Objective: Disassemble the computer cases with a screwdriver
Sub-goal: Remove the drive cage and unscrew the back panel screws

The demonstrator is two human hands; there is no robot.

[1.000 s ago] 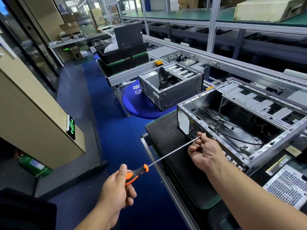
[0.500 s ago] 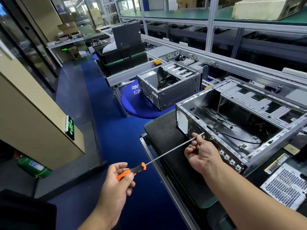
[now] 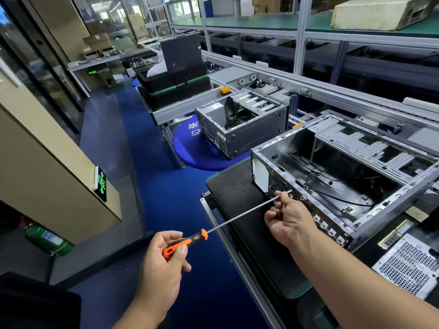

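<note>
An open grey computer case (image 3: 356, 172) lies on a black mat (image 3: 240, 198) at the right, its inside bare apart from thin black cables. A long screwdriver (image 3: 237, 218) with an orange and black handle points at the case's near rear panel. My left hand (image 3: 164, 264) grips the handle, thumb on top. My right hand (image 3: 288, 218) pinches the shaft close to its tip, right beside the rear panel. The tip itself sits against the panel edge. A second open case (image 3: 240, 124) stands farther back.
A perforated metal panel (image 3: 408, 264) and a memory stick (image 3: 394, 235) lie at the right, near the case. A conveyor rail (image 3: 308, 89) with shelving runs behind. Black trays (image 3: 175, 84) are stacked at the far end. Blue floor lies to the left, with a beige cabinet (image 3: 47, 176).
My left hand has shifted its hold on the handle, fingers loosening and thumb moving on top. The shaft and my right hand stay at the rear panel.
</note>
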